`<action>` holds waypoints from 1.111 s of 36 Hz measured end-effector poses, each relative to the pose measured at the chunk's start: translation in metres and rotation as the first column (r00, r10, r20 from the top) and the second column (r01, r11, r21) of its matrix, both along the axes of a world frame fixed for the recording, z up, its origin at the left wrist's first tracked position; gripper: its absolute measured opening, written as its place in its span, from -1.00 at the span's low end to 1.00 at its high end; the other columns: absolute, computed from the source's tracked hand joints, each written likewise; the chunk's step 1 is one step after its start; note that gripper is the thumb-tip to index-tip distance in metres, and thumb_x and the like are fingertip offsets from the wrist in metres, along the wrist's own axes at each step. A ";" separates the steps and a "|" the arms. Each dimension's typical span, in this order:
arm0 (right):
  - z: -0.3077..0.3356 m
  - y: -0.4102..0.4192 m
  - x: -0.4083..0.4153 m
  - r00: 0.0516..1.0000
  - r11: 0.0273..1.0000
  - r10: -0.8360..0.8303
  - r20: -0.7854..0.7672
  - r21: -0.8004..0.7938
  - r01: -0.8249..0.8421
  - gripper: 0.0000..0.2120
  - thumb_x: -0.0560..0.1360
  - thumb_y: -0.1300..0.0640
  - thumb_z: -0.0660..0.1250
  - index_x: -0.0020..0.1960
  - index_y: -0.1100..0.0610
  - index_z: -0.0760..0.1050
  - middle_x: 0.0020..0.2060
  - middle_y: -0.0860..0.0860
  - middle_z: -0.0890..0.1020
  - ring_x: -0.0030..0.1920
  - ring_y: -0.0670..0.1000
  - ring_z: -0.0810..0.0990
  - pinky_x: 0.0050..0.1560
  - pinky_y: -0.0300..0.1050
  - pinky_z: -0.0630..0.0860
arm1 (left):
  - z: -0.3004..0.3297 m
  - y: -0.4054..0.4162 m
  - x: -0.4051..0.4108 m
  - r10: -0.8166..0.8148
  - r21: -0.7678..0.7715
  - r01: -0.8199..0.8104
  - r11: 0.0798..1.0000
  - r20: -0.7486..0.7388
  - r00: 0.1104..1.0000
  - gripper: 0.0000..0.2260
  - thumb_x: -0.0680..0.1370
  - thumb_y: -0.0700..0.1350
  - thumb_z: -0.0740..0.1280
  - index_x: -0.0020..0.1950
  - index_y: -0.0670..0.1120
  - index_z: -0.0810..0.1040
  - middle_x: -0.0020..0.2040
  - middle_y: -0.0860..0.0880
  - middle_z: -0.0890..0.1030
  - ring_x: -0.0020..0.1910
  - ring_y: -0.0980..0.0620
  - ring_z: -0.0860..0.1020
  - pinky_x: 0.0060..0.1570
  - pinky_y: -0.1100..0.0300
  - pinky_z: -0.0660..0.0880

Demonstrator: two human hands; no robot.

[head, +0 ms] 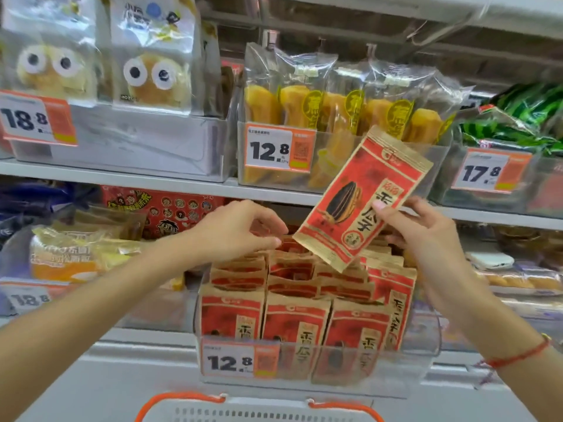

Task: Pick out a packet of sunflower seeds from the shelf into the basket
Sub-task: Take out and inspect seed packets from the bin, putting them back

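Sunflower seed packet held above the bin

Above the clear shelf bin (426, 339) of red-and-kraft packets, one sunflower seed packet (362, 199) is pinched, tilted, by the right hand (423, 236), thumb on its front. Beside it, the left hand (234, 229) is held with loosely curled fingers, nothing gripped. Below, an orange-handled basket (259, 406) is seen at the frame's bottom edge.

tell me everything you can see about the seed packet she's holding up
The seed packet is a flat red pouch with tan, paper-like borders, a large dark striped seed pictured on its front and black characters on a pale panel. It is sealed, tilted with its top leaning right, and held above the clear bin of matching packets. The right hand pinches its lower right edge; the left hand is nearby, not touching.
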State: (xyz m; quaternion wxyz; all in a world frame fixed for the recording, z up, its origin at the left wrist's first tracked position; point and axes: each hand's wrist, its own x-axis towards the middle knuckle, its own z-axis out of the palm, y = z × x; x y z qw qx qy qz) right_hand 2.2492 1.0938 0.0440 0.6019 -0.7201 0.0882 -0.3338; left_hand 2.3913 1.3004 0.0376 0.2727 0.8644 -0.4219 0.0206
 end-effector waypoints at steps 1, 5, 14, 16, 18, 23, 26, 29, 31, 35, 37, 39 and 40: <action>0.000 -0.002 0.005 1.000 1.000 0.021 -0.009 0.013 -0.021 -0.85 0.46 0.04 0.42 0.03 0.01 0.58 -0.18 -0.09 0.73 -0.13 -0.15 0.69 0.00 -0.16 0.49 | 0.000 -0.007 0.007 0.002 0.075 -0.005 0.997 0.031 1.000 -0.81 0.49 0.08 0.43 0.10 0.19 0.63 -0.05 0.27 0.64 0.00 0.27 0.58 0.03 0.17 0.53; -0.004 -0.009 0.019 0.996 0.992 0.089 -0.010 0.085 -0.088 -0.75 0.37 0.09 0.44 0.03 0.08 0.55 -0.07 0.03 0.72 -0.06 -0.01 0.71 0.00 -0.14 0.62 | -0.002 -0.029 0.027 -0.023 0.321 -0.026 0.947 0.150 0.988 -0.76 0.44 0.15 0.45 0.08 0.18 0.64 -0.28 0.30 0.49 -0.20 0.25 0.45 -0.32 0.32 0.30; -0.021 -0.020 0.026 0.987 0.969 0.134 -0.086 -0.198 -0.149 -0.71 0.26 0.05 0.44 -0.04 0.10 0.57 -0.20 -0.10 0.73 -0.16 -0.14 0.70 -0.15 -0.33 0.56 | -0.023 -0.036 0.065 -0.010 0.254 -0.007 0.967 0.067 0.998 -0.91 0.39 0.12 0.51 -0.13 0.20 0.70 -0.40 0.33 0.56 -0.27 0.27 0.53 -0.25 0.22 0.45; -0.026 -0.018 0.027 0.986 0.943 0.137 -0.096 -0.291 -0.160 -0.75 0.27 0.07 0.44 -0.06 0.07 0.56 -0.23 -0.19 0.71 -0.18 -0.21 0.68 -0.19 -0.43 0.51 | -0.027 -0.034 0.068 -0.006 0.178 -0.003 0.984 0.048 0.999 -0.95 0.39 0.10 0.51 -0.19 0.18 0.70 -0.43 0.34 0.55 -0.28 0.27 0.53 -0.26 0.22 0.43; -0.029 -0.017 0.029 0.985 0.912 0.122 -0.125 -0.377 -0.161 -0.78 0.29 0.03 0.44 -0.08 0.03 0.56 -0.22 -0.23 0.70 -0.17 -0.24 0.67 -0.16 -0.46 0.50 | -0.030 -0.032 0.070 -0.008 0.116 0.001 0.993 0.058 0.998 -0.95 0.40 0.11 0.50 -0.24 0.19 0.68 -0.44 0.34 0.55 -0.33 0.32 0.51 -0.33 0.32 0.35; -0.024 -0.013 0.032 0.964 0.805 0.145 -0.222 -0.540 -0.245 -0.84 0.40 0.12 0.47 -0.09 -0.08 0.55 -0.20 -0.33 0.67 -0.17 -0.31 0.64 -0.19 -0.52 0.45 | -0.035 -0.029 0.074 -0.003 0.062 -0.002 0.998 0.089 0.996 -0.94 0.41 0.15 0.49 -0.21 0.20 0.69 -0.44 0.36 0.53 -0.33 0.47 0.46 -0.39 0.37 0.26; -0.017 -0.010 0.040 0.944 0.722 0.146 -0.296 -0.621 -0.306 -0.81 0.43 0.12 0.48 -0.04 -0.11 0.54 -0.15 -0.36 0.66 -0.13 -0.33 0.63 -0.13 -0.47 0.48 | -0.035 -0.028 0.076 -0.004 0.062 -0.001 0.998 0.084 0.996 -0.94 0.40 0.15 0.49 -0.24 0.23 0.67 -0.38 0.35 0.56 -0.32 0.40 0.48 -0.36 0.35 0.29; -0.016 -0.007 0.054 0.911 0.513 0.017 -0.411 -0.779 -0.361 -0.77 0.42 -0.06 0.47 0.06 -0.11 0.58 -0.20 -0.26 0.67 -0.13 -0.30 0.61 0.01 -0.23 0.53 | -0.034 -0.028 0.078 -0.021 0.070 0.016 0.997 0.059 0.998 -0.92 0.40 0.14 0.49 -0.28 0.25 0.64 -0.27 0.28 0.63 -0.25 0.32 0.53 -0.32 0.31 0.34; -0.014 -0.001 0.061 0.891 0.412 -0.038 -0.452 -0.820 -0.398 -0.67 0.41 -0.11 0.47 0.16 -0.16 0.56 -0.25 -0.29 0.57 -0.15 -0.33 0.52 0.01 -0.31 0.45 | -0.034 -0.029 0.079 -0.024 0.078 0.020 0.997 0.042 0.999 -0.93 0.41 0.12 0.50 -0.27 0.20 0.67 -0.26 0.26 0.65 -0.21 0.28 0.56 -0.30 0.30 0.37; -0.008 0.009 0.076 0.879 0.383 -0.001 -0.476 -0.812 -0.439 -0.70 0.42 -0.15 0.45 0.14 -0.18 0.60 -0.11 -0.23 0.65 -0.09 -0.20 0.56 0.00 -0.11 0.53 | -0.032 -0.029 0.077 -0.029 0.099 0.025 0.995 0.044 0.999 -0.93 0.41 0.14 0.48 -0.19 0.18 0.69 -0.26 0.26 0.63 -0.25 0.33 0.52 -0.32 0.37 0.34; -0.010 0.013 0.083 0.875 0.339 -0.015 -0.484 -0.825 -0.451 -0.75 0.42 -0.16 0.44 0.09 -0.17 0.64 -0.11 -0.20 0.68 -0.12 -0.18 0.59 -0.04 -0.08 0.55 | -0.032 -0.029 0.077 -0.039 0.105 0.035 0.994 0.029 0.999 -0.92 0.41 0.14 0.47 -0.17 0.17 0.70 -0.27 0.28 0.62 -0.25 0.34 0.53 -0.32 0.39 0.35; -0.015 0.016 0.089 0.870 0.281 -0.026 -0.493 -0.839 -0.467 -0.82 0.45 -0.12 0.43 0.02 -0.15 0.67 -0.14 -0.18 0.70 -0.13 -0.17 0.60 -0.08 -0.12 0.54 | -0.033 -0.028 0.079 -0.044 0.101 0.043 0.994 0.008 0.999 -0.93 0.41 0.14 0.48 -0.18 0.18 0.70 -0.28 0.29 0.61 -0.24 0.35 0.53 -0.29 0.38 0.36; -0.018 0.017 0.091 0.868 0.266 -0.028 -0.496 -0.841 -0.472 -0.85 0.46 -0.09 0.43 -0.01 -0.12 0.69 -0.16 -0.17 0.70 -0.14 -0.18 0.60 -0.11 -0.16 0.53 | -0.033 -0.028 0.079 -0.046 0.096 0.046 0.994 0.000 0.999 -0.94 0.41 0.14 0.48 -0.19 0.19 0.69 -0.28 0.29 0.62 -0.23 0.33 0.54 -0.27 0.36 0.38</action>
